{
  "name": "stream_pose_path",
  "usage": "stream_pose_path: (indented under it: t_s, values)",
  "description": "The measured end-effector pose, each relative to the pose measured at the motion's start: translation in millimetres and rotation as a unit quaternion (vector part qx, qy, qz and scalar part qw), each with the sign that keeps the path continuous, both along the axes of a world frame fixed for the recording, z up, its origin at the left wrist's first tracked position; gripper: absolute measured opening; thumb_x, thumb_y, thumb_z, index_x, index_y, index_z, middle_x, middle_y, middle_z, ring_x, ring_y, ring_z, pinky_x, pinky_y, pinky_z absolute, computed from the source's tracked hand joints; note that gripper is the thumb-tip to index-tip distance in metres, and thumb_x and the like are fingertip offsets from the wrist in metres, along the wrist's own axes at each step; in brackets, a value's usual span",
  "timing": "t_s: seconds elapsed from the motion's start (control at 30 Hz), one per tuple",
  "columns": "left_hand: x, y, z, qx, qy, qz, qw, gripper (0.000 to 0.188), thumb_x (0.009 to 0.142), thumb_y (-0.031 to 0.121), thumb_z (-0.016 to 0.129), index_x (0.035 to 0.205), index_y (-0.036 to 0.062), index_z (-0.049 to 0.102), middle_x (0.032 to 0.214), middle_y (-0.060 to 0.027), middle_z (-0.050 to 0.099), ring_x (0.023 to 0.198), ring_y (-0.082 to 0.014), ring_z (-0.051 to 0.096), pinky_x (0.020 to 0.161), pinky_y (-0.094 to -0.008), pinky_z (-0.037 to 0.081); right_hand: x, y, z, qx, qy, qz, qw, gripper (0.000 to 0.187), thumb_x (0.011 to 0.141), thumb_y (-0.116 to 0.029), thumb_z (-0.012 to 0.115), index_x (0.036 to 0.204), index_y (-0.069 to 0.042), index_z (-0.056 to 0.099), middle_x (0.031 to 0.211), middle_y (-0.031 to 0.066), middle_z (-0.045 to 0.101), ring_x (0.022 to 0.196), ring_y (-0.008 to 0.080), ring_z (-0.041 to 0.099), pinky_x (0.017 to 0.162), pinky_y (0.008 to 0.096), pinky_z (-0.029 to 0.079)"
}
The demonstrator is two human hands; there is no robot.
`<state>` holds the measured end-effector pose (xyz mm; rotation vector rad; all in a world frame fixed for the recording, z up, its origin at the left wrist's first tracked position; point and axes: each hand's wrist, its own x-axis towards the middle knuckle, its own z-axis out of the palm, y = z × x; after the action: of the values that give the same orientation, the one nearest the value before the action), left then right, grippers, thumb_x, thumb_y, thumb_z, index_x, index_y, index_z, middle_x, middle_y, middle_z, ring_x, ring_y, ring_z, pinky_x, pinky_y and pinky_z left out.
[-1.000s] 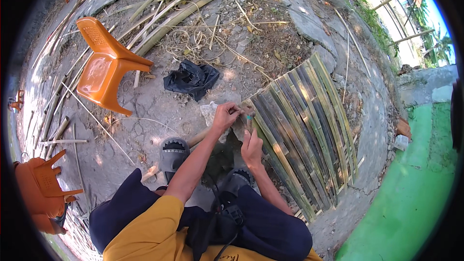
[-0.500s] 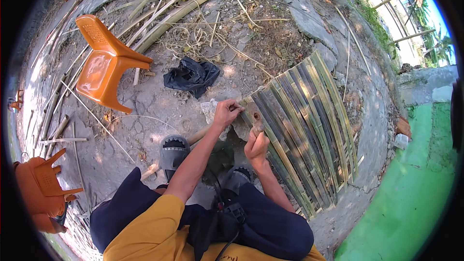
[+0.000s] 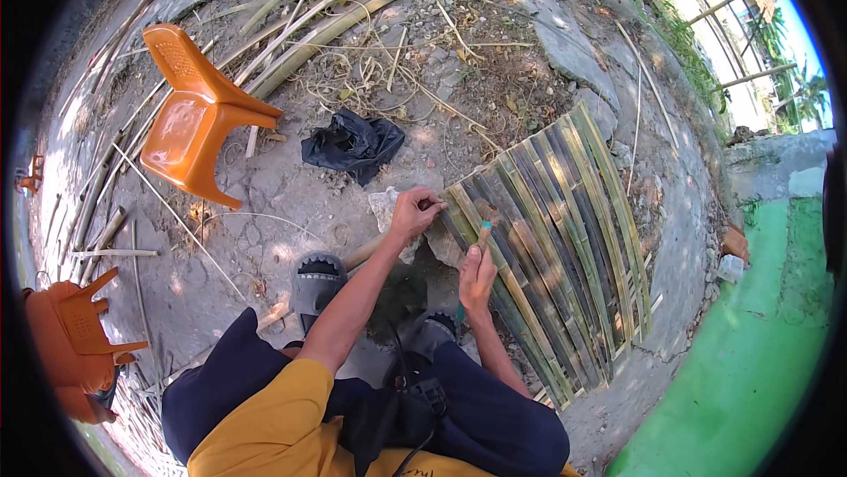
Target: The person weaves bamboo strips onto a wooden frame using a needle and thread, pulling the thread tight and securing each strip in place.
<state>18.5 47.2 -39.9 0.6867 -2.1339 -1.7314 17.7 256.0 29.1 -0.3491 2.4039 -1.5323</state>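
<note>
A panel of split bamboo slats (image 3: 551,247), green, tan and dark, lies to the right of my feet. At its upper left corner my left hand (image 3: 415,214) is closed, thumb and fingertips pinched together by the end of the nearest slat. Whatever sits in that pinch is too small to make out. My right hand (image 3: 477,276) grips a hammer (image 3: 483,235) just above the left slats. The hammer's head is blurred and brownish; teal shows near the head and below my fist.
An orange plastic chair (image 3: 190,115) stands at the upper left, near a black plastic bag (image 3: 353,146). Long bamboo strips (image 3: 326,31) and shavings litter the ground beyond. Another orange chair (image 3: 84,327) is at the lower left. A green-painted surface (image 3: 723,362) borders the right.
My right hand has shifted slightly right and down, and the hammer is turned, with its teal parts now showing. My left hand stays at the panel's corner.
</note>
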Motion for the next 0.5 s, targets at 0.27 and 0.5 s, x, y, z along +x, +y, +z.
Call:
stream_pose_path:
  t_s: [0.27,0.5]
  values:
    - [3.0,-6.3,-8.9,0.106,0.049,0.054,0.992,0.011,0.087,0.007,0.085,0.093,-0.0006,0.081,0.097,-0.0044,0.067,0.077,-0.0101,0.064,0.067,-0.026,0.053,2.2,24.3,-23.7,-0.029,-0.054,-0.069,0.996,0.039,0.114,-0.038,0.047,0.097,-0.004,0.057,0.061,-0.0039,0.046,0.05,0.0069,0.044,0.047,0.0281,0.036]
    - [8.0,-7.0,-6.0,0.034,0.043,0.044,0.997,0.012,0.092,0.009,0.081,0.1,-0.0001,0.082,0.105,-0.0043,0.071,0.081,-0.011,0.067,0.068,-0.0266,0.056,-5.0,20.9,-21.2,0.066,0.043,-0.024,0.997,0.029,0.101,-0.028,0.069,0.1,-0.001,0.058,0.062,0.0046,0.049,0.052,0.0184,0.051,0.051,0.0383,0.042]
